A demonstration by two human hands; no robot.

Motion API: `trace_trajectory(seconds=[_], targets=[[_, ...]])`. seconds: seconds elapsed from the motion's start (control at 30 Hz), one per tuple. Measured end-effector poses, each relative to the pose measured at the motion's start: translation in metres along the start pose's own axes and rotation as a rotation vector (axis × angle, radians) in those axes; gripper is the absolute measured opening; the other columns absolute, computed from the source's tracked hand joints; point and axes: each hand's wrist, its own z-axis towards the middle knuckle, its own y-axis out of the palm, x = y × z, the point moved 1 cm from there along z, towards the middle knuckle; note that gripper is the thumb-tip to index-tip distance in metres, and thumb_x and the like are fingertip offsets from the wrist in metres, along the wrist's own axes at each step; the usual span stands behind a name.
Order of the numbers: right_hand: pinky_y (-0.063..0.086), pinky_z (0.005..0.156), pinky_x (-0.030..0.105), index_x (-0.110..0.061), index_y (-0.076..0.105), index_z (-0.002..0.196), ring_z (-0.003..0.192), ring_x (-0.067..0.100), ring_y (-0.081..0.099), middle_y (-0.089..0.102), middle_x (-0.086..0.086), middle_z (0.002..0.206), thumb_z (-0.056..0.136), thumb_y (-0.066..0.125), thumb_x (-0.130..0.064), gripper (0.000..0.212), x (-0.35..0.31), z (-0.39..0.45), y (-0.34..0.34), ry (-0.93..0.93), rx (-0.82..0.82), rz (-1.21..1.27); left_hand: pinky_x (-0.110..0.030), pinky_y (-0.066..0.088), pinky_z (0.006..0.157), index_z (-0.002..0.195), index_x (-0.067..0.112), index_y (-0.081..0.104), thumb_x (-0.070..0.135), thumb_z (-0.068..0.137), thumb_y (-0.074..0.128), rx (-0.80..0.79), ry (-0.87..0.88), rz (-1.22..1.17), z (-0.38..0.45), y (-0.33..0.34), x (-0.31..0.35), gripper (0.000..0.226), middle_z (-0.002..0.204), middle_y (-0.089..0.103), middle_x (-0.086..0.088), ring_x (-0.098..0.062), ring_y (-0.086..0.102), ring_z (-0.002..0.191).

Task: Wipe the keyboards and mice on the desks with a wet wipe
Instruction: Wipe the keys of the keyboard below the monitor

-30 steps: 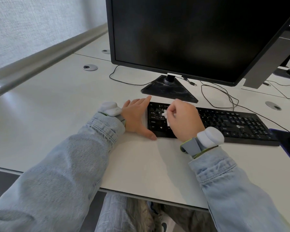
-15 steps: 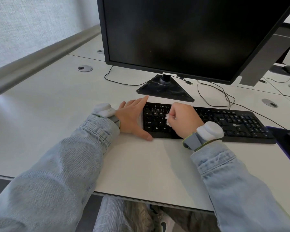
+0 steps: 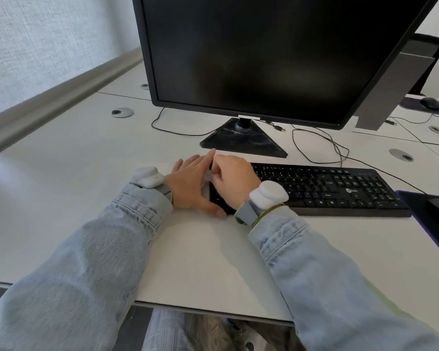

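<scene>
Two hands at the black keyboard's (image 3: 314, 188) left end on the white desk (image 3: 61, 198), left hand (image 3: 192, 184) flat with straight fingers bracing its edge, right hand (image 3: 235, 179) curled, pinching a white wet wipe (image 3: 207, 176) onto the keys

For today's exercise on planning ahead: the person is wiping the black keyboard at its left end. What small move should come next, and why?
Probably sweep the right hand with the wet wipe rightward along the keyboard. It is working at the far left end, where the left hand braces the keyboard's edge, and the keys to the right lie uncovered, apparently yet to be wiped.
</scene>
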Motion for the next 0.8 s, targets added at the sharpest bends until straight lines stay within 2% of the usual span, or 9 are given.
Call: trace_trajectory(seconds=[0.07, 0.13, 0.33, 0.4, 0.53, 0.67, 0.8], targets=[[0.048, 0.083, 0.044, -0.02, 0.052, 0.08, 0.088, 0.026, 0.058, 0.064, 0.004, 0.09, 0.092, 0.053, -0.019, 0.012, 0.009, -0.003, -0.006, 0.052, -0.007, 0.012, -0.05, -0.001, 0.125, 0.16, 0.023, -0.012, 0.092, 0.036, 0.057, -0.013, -0.016, 0.016, 0.001, 0.0, 0.001, 0.158, 0.165, 0.014, 0.008, -0.015, 0.004, 0.154], [0.05, 0.083, 0.044, -0.017, 0.056, 0.082, 0.088, 0.026, 0.059, 0.064, 0.006, 0.091, 0.093, 0.053, -0.02, 0.011, 0.022, -0.008, -0.013, 0.11, -0.016, 0.004, -0.05, -0.001, 0.125, 0.159, 0.022, -0.015, 0.093, 0.036, 0.055, -0.02, -0.019, 0.017, 0.0, -0.001, 0.002, 0.158, 0.166, 0.011, 0.007, -0.014, 0.002, 0.154], [0.053, 0.078, 0.042, -0.01, 0.058, 0.084, 0.084, 0.028, 0.061, 0.064, 0.009, 0.09, 0.093, 0.049, -0.016, 0.014, 0.058, -0.016, -0.03, 0.265, -0.011, -0.12, -0.05, -0.002, 0.125, 0.159, 0.02, -0.014, 0.094, 0.038, 0.054, -0.013, 0.006, 0.019, -0.002, -0.001, 0.002, 0.158, 0.164, 0.016, 0.006, -0.014, 0.006, 0.153], [0.053, 0.075, 0.042, -0.01, 0.056, 0.082, 0.08, 0.026, 0.061, 0.064, 0.007, 0.086, 0.093, 0.048, -0.016, 0.015, 0.056, -0.016, -0.032, 0.253, 0.05, -0.064, -0.05, -0.001, 0.125, 0.159, 0.019, -0.014, 0.094, 0.038, 0.054, -0.005, 0.012, 0.021, -0.002, 0.0, 0.002, 0.158, 0.161, 0.021, 0.005, -0.015, 0.007, 0.152], [0.052, 0.073, 0.043, -0.014, 0.054, 0.082, 0.075, 0.022, 0.059, 0.06, 0.0, 0.079, 0.092, 0.051, -0.017, 0.011, 0.023, -0.005, -0.025, 0.092, 0.169, 0.102, -0.052, -0.002, 0.125, 0.159, 0.023, -0.016, 0.093, 0.039, 0.06, -0.021, -0.007, 0.009, 0.0, 0.0, 0.0, 0.159, 0.164, 0.016, 0.006, -0.016, 0.0, 0.154], [0.048, 0.082, 0.043, -0.02, 0.047, 0.08, 0.086, 0.027, 0.059, 0.061, 0.002, 0.084, 0.09, 0.052, -0.016, 0.012, -0.004, 0.012, -0.007, 0.039, 0.026, 0.076, -0.049, 0.005, 0.124, 0.159, 0.03, -0.005, 0.091, 0.038, 0.064, 0.021, 0.012, -0.026, 0.001, 0.0, -0.002, 0.152, 0.148, 0.035, 0.009, -0.018, 0.019, 0.147], [0.049, 0.083, 0.043, -0.016, 0.055, 0.086, 0.092, 0.03, 0.059, 0.065, 0.009, 0.094, 0.092, 0.054, -0.019, 0.007, 0.013, 0.012, -0.007, 0.126, -0.02, -0.022, -0.048, 0.003, 0.125, 0.159, 0.025, -0.012, 0.093, 0.036, 0.059, -0.003, -0.01, 0.012, 0.0, -0.001, -0.001, 0.158, 0.162, 0.02, 0.007, -0.015, 0.009, 0.152]])
